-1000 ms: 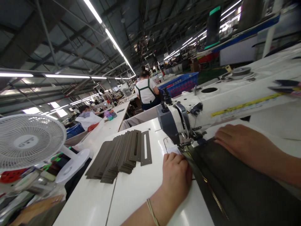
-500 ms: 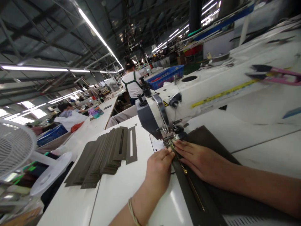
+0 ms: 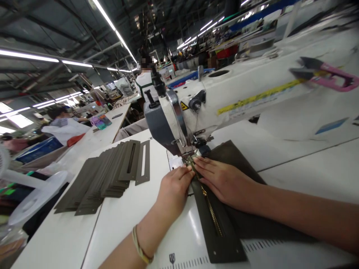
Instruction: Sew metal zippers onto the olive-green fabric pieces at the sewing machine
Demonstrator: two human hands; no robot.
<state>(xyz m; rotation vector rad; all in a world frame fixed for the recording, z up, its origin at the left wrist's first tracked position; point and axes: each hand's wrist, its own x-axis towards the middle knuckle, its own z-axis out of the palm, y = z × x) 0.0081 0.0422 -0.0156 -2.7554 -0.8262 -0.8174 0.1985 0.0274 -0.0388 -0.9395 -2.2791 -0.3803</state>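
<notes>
A dark olive fabric piece with a brass zipper [image 3: 214, 220] lies on the white sewing table, its far end under the presser foot of the white sewing machine [image 3: 193, 112]. My left hand [image 3: 174, 188] rests on the left of the zipper, fingers curled and pinching the fabric edge near the needle. My right hand [image 3: 223, 179] lies flat on the fabric to the right of the zipper, fingers stretched toward the presser foot.
A fanned stack of several olive slotted fabric strips [image 3: 112, 173] lies to the left on the table [image 3: 123, 220]. Pink thread snips [image 3: 328, 74] sit on the machine arm. A white fan base [image 3: 36, 198] stands at far left. Other workers sit at tables behind.
The view has dropped and shifted right. My right hand moved from the far side of the fabric to beside the zipper, and both hands crept closer to the presser foot.
</notes>
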